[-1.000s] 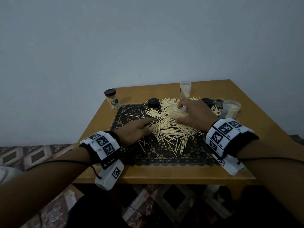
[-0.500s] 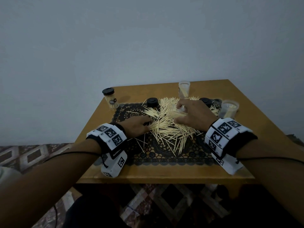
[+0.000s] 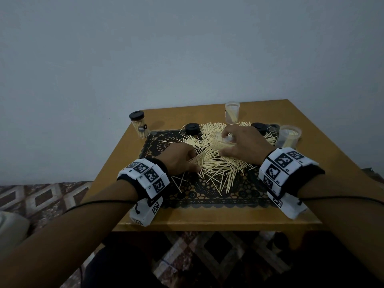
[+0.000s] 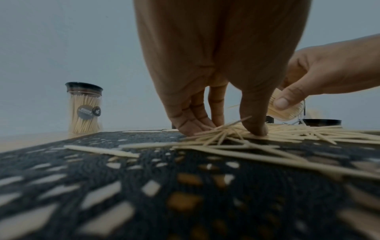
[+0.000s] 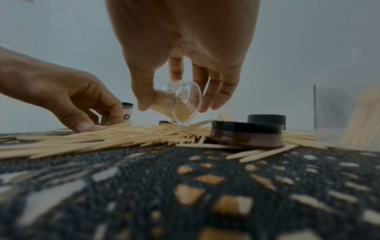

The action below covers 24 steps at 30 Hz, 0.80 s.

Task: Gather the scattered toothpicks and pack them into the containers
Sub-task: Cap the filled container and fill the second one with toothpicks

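Several loose toothpicks (image 3: 216, 163) lie in a heap on a black lace mat (image 3: 207, 196). My left hand (image 3: 182, 161) is at the heap's left edge. In the left wrist view its thumb and curled fingers (image 4: 191, 125) pinch a small bunch of toothpicks (image 4: 224, 131) against the mat. My right hand (image 3: 243, 146) holds a clear container (image 5: 185, 112) tilted on its side just above the heap, thumb on one side and fingers on the other. The container is partly filled with toothpicks.
A full jar with a black lid (image 3: 139, 126) stands at the back left of the wooden table (image 3: 207, 219). Two open clear containers (image 3: 232, 112) (image 3: 288, 138) stand at the back and right. Black lids (image 3: 192, 129) (image 3: 259, 127) lie on the mat's far edge.
My left hand has slid right into the heap and its fingers have curled down onto toothpicks. The right hand has stayed over the heap with the tilted container.
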Each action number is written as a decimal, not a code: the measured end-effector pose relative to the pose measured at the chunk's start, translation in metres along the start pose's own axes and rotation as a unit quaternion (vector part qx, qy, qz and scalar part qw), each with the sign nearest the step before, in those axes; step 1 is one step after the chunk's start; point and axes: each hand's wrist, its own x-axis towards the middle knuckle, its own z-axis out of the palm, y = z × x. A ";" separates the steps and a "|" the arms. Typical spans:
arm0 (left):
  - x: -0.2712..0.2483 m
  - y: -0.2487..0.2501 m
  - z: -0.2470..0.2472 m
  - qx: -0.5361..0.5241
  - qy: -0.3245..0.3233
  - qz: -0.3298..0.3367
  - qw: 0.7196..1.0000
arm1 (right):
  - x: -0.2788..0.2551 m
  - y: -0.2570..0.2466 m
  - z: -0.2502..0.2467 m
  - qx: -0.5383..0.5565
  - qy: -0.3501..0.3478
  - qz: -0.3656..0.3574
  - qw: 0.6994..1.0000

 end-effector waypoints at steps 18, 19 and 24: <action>-0.008 0.006 -0.007 -0.012 -0.057 -0.047 0.997 | -0.001 0.000 0.000 0.004 0.002 -0.010 1.000; -0.009 0.005 -0.008 -0.016 -0.055 -0.047 0.997 | -0.001 0.000 0.000 0.004 0.002 -0.010 1.000; -0.008 0.003 -0.007 -0.017 -0.009 -0.031 0.999 | 0.000 0.000 0.000 0.001 0.001 -0.009 1.000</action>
